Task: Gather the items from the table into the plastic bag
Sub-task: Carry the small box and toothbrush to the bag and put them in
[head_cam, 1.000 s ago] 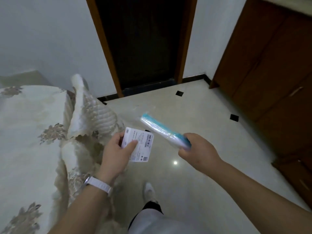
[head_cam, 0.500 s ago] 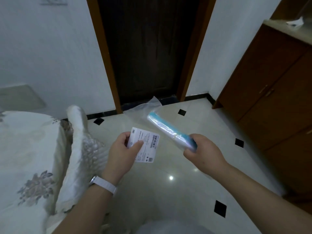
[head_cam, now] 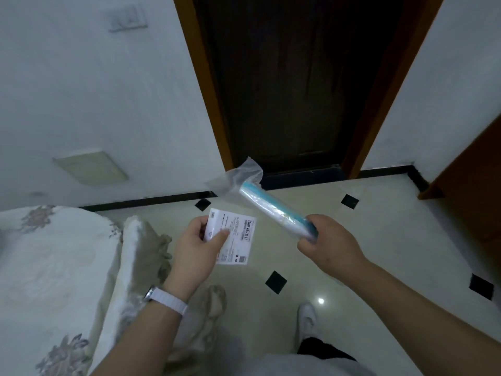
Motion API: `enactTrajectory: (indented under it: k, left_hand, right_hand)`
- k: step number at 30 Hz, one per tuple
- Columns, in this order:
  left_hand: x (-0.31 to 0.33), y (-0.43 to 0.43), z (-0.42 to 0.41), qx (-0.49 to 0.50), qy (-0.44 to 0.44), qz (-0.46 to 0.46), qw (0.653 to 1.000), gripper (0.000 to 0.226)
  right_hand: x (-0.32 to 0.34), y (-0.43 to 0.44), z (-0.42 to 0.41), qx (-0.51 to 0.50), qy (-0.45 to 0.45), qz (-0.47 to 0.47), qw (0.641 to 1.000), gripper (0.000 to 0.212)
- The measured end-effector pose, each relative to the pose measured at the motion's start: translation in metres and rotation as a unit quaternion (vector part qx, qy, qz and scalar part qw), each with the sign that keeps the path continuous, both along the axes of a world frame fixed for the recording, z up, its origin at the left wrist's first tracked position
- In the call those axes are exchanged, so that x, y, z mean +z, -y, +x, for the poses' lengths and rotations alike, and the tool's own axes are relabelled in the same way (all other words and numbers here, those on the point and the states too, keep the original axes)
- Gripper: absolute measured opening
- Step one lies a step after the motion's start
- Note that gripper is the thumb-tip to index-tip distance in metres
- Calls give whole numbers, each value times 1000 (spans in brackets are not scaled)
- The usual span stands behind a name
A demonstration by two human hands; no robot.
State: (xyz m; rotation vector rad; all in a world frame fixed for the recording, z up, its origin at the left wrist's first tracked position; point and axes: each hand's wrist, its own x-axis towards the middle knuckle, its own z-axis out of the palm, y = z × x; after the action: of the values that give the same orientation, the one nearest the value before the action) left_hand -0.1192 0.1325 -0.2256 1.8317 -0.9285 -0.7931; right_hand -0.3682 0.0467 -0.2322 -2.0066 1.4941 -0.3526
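Note:
My left hand (head_cam: 199,246) pinches a small white packet (head_cam: 234,237) with a barcode label, thumb on its printed face. My right hand (head_cam: 329,244) grips the near end of a teal and white roll (head_cam: 273,210) wrapped in a clear plastic bag (head_cam: 238,177). The bag's loose open end sticks up past the roll's far tip. Both things are held in the air over the floor, a short gap apart.
A table under a floral cloth (head_cam: 54,267) fills the left side, its cloth hanging to the floor. A dark wooden door (head_cam: 292,85) stands ahead, a brown cabinet (head_cam: 471,164) at the right. Tiled floor (head_cam: 379,240) lies below, with my white shoe (head_cam: 306,318) on it.
The camera has tilted up, showing more of the door and wall. Both hands keep the same grips; the bag's loose end now shows above the roll.

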Motion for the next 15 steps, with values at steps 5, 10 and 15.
enactTrajectory:
  k: [5, 10, 15]
  left_hand:
    - [16, 80, -5, 41, 8, 0, 999, 16]
    - [32, 126, 3, 95, 27, -23, 995, 14]
    - [36, 143, 37, 171, 26, -30, 985, 13]
  right_hand:
    - [9, 101, -4, 41, 4, -6, 999, 25]
    - [16, 177, 15, 82, 20, -15, 996, 28]
    - [22, 218, 68, 161, 32, -3, 986, 23]
